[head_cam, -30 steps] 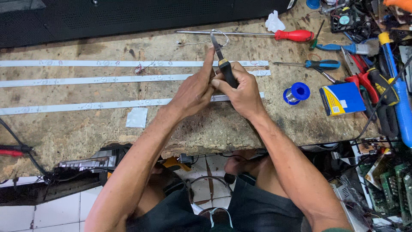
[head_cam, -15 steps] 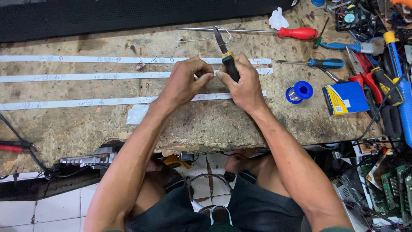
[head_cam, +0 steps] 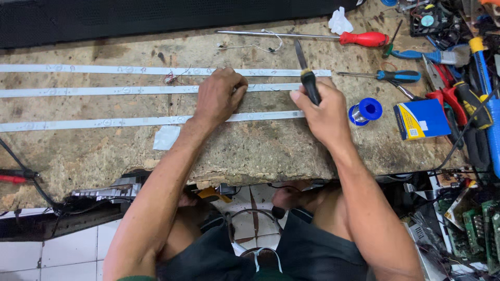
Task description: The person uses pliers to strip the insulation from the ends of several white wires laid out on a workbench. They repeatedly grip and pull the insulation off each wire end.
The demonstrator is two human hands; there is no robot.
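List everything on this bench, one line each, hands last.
LED strips: three, white, side by side along the worn workbench.
Knife: one, black-and-yellow handle, in the right hand, blade pointing away.
Long screwdriver: one, red handle, far edge.
Small screwdriver: one, blue-and-black handle, right of the strips.
Solder spool: one, blue, right of the right hand.
Box: one, blue and yellow, beside the spool.
White square: one, below the nearest strip.
Left hand: pressing on the middle strip.
Right hand: gripping the knife.

three white light strips (head_cam: 120, 91), two screwdrivers (head_cam: 364, 39), one solder spool (head_cam: 366, 110), one blue box (head_cam: 422, 119)
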